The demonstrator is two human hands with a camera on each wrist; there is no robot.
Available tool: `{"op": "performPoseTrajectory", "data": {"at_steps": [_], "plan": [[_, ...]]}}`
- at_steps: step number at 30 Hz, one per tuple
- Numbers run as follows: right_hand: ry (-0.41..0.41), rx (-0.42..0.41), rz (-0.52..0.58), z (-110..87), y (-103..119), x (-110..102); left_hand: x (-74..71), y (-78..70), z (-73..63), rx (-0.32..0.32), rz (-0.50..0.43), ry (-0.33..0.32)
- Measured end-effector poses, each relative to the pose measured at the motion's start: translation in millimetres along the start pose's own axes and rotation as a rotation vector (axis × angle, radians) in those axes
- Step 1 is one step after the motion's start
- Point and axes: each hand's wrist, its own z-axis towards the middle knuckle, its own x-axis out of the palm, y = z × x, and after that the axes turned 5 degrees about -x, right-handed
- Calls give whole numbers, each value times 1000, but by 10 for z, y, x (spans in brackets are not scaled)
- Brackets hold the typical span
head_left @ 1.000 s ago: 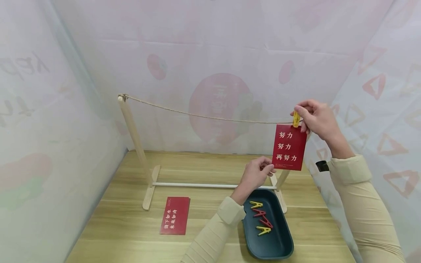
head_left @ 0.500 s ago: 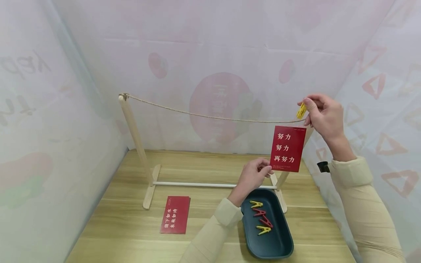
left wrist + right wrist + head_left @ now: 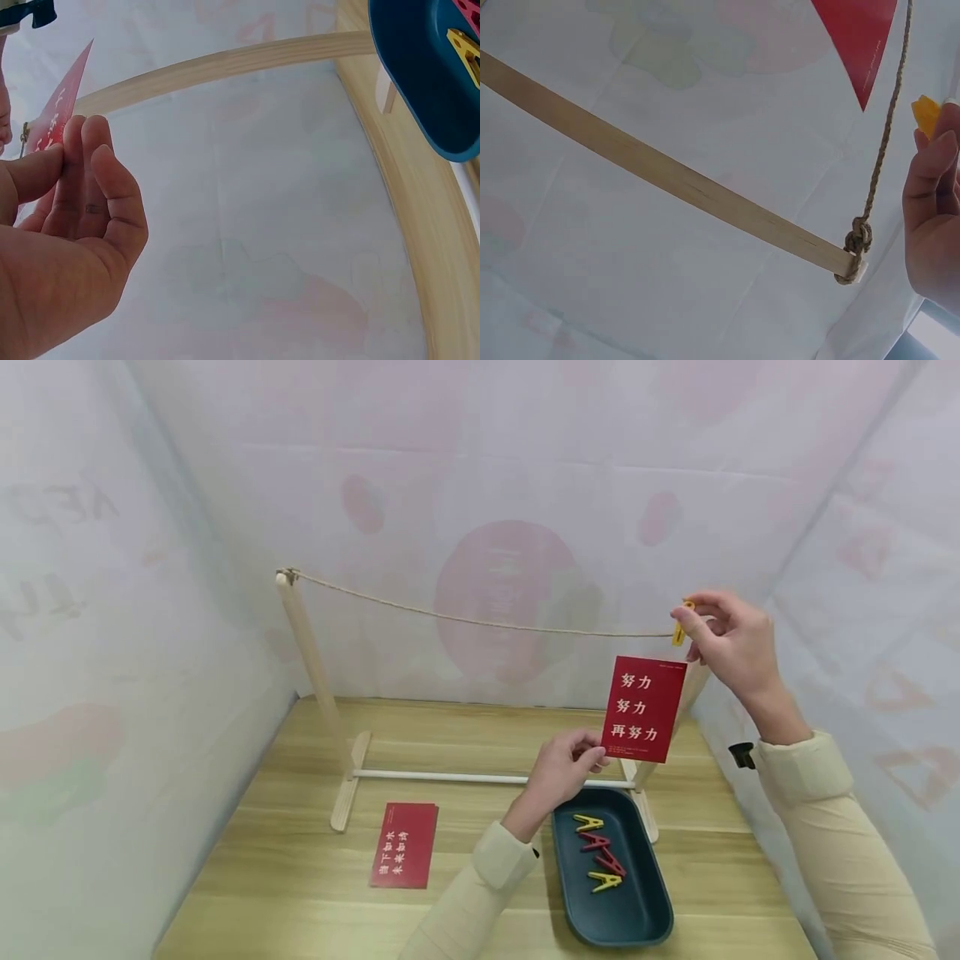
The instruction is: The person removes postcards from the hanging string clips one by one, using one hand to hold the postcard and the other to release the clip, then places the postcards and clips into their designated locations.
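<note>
My left hand pinches a red card with white lettering by its lower left corner. The card stands upright just below the twine, apart from it. Between thumb and fingers of my right hand is a yellow clothespin, which overlaps the right end of the twine in the head view. In the right wrist view, the yellow clothespin shows beside the twine, with the card on the twine's other side. The left wrist view shows thumb and fingertips meeting on the card.
A wooden stand holds the twine between two posts, with a white rod low down. Below my left hand, a dark blue tray contains several yellow and red clothespins. Red cards lie stacked on the table at left.
The yellow clothespin came off the card's top edge and moved up and right, then back toward the twine. My left hand has lowered the card slightly and shifted it left.
</note>
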Motion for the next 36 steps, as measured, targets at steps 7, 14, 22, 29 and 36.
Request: {"op": "performPoseTrajectory", "data": {"at_steps": [7, 14, 22, 29, 36], "plan": [[-50, -87, -5, -202, 138, 43, -74, 83, -131, -24, 34, -13], [-27, -155, 5, -360, 218, 77, -113, 200, -269, -35, 5, -10], [53, -158, -75, -642, 44, 173, -155, 323, -359, -43, 9, -10], [106, -88, -104, -950, -261, 303, -273, 477, -412, -93, -27, -13], [208, 35, -123, -1318, -374, 510, -418, 689, -505, -111, -58, -57]]}}
